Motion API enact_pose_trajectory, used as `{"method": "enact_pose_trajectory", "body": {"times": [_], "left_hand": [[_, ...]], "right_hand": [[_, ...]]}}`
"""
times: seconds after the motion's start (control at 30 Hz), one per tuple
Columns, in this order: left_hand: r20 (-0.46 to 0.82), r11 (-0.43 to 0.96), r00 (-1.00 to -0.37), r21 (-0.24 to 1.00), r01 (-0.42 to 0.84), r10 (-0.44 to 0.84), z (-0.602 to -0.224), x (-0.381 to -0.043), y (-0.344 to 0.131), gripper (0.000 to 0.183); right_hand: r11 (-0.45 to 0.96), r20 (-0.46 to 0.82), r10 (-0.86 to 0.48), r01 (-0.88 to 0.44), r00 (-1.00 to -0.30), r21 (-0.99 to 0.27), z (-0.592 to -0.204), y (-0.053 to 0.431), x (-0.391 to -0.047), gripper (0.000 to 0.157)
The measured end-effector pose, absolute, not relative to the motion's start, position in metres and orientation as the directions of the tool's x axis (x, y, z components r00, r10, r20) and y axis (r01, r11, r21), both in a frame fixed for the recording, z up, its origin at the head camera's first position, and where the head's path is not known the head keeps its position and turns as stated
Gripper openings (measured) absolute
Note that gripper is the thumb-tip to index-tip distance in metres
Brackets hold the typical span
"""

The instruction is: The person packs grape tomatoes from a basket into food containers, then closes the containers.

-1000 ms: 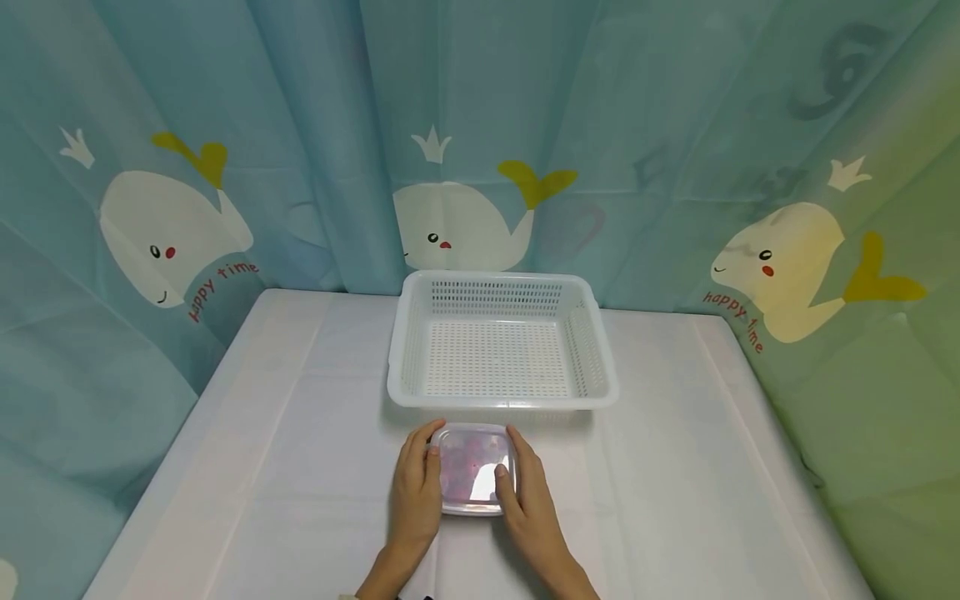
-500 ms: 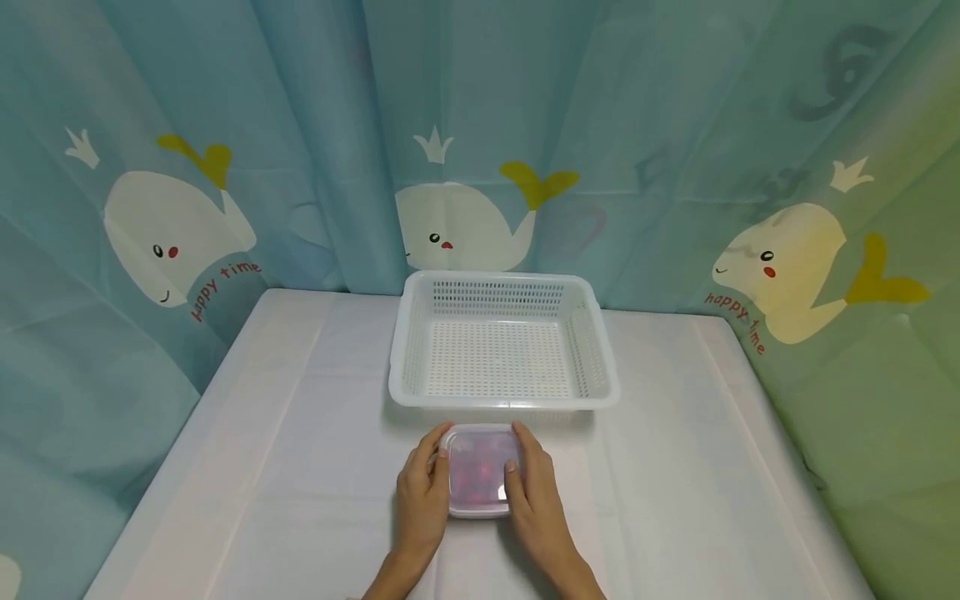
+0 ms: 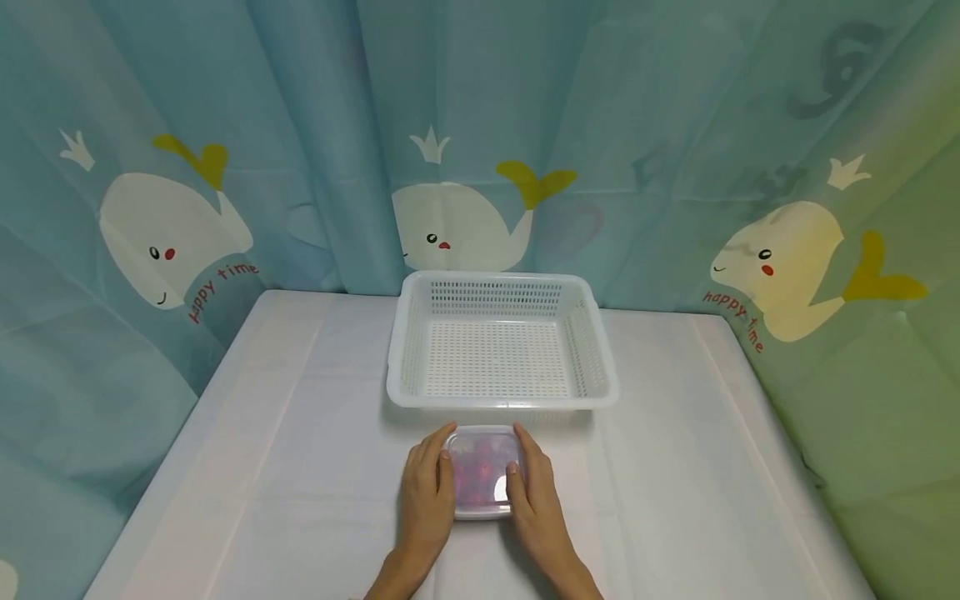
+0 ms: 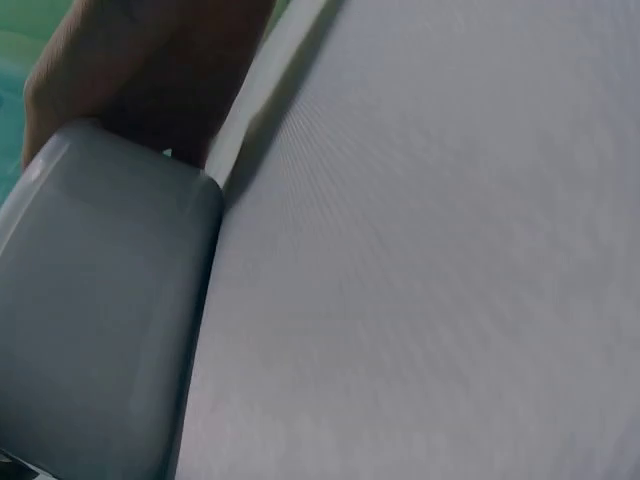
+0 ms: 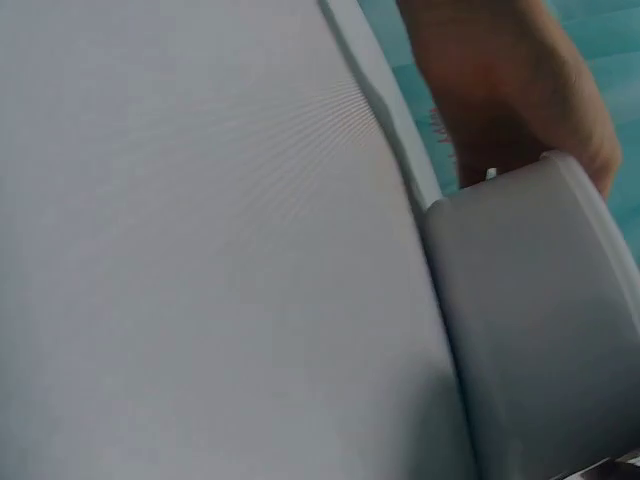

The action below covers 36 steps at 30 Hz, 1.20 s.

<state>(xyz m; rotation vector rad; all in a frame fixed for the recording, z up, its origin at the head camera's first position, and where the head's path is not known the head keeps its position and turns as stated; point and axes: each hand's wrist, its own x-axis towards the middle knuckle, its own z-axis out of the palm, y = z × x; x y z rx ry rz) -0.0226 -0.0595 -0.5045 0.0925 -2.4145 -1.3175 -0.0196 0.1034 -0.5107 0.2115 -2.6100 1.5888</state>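
A small rectangular food container (image 3: 480, 479) with a see-through lid lies on the white table in the head view. Pinkish-red contents show blurrily through the lid. My left hand (image 3: 426, 496) grips its left side, fingers along the edge and thumb at the lid's rim. On the opposite side my right hand (image 3: 538, 500) holds it, the thumb lying over the lid's right edge. Both wrist views show the smooth side wall of the container (image 4: 100, 300) close up, standing on the cloth; the right wrist view has its wall (image 5: 540, 310) at the right.
Just behind the container stands a white plastic basket (image 3: 502, 402) with perforated walls and nothing inside. A white cloth covers the table (image 3: 315, 467). Whale-printed curtains (image 3: 300, 125) hang around its back and sides.
The container has shifted slightly to the right, with both hands staying on it and moving along. The glare on its lid has shrunk. The basket has stayed in place.
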Motion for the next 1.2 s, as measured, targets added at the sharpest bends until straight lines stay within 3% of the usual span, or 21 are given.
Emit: {"method": "enact_pose_trajectory", "body": {"times": [0.53, 0.7, 0.87, 1.03, 1.2], "left_hand": [[0.342, 0.74, -0.936, 0.649, 0.177, -0.076, -0.495, -0.022, -0.064, 0.038], [0.352, 0.815, -0.931, 0.507, 0.28, 0.101, -0.486, -0.021, -0.069, 0.05], [0.222, 0.848, -0.914, 0.348, 0.4, 0.34, -0.477, -0.014, -0.078, 0.076], [0.114, 0.831, -0.888, 0.315, 0.458, 0.446, -0.471, -0.012, -0.087, 0.089], [0.031, 0.79, -0.86, 0.379, 0.482, 0.51, -0.458, -0.017, -0.098, 0.092]], "right_hand": [[0.378, 0.124, -0.102, -0.154, -0.987, -0.913, -0.517, 0.104, -0.017, 0.05], [0.418, 0.127, -0.106, -0.16, -0.986, -0.894, -0.515, 0.104, -0.019, 0.05], [0.457, 0.124, -0.126, -0.168, -0.984, -0.874, -0.511, 0.105, -0.019, 0.051], [0.583, 0.181, -0.194, -0.261, -0.964, -0.769, -0.504, 0.109, -0.02, 0.056], [0.695, 0.202, -0.381, -0.424, -0.902, -0.581, -0.493, 0.121, -0.024, 0.068]]}}
